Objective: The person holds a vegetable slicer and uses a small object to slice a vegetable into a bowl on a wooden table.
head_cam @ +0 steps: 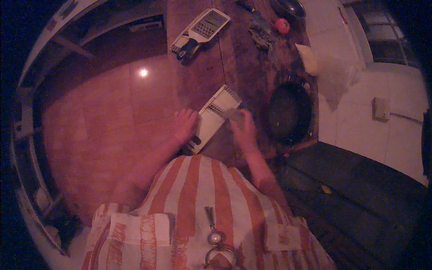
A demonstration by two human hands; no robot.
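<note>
A white mandoline slicer [211, 125] with a toothed metal blade strip across its middle lies slanted in front of me, near my striped top. My left hand [187, 123] grips its left edge, fingers curled. On the other side, my right hand [244, 126] pinches a small greyish piece [234, 114] beside the blade strip; blur and dim light hide what it is. Black parts [194, 141] show at the slicer's near end. Beneath it is a dark wooden worktop [202, 71].
Farther back lies a white-framed grater [210, 24] with a black holder [187, 49]. A round dark vessel [288, 113] stands right of my right hand. Beyond are dark scraps [261, 35], a red round object [282, 26] and a translucent plastic bag [332, 77]. Left of the worktop is floor [101, 125].
</note>
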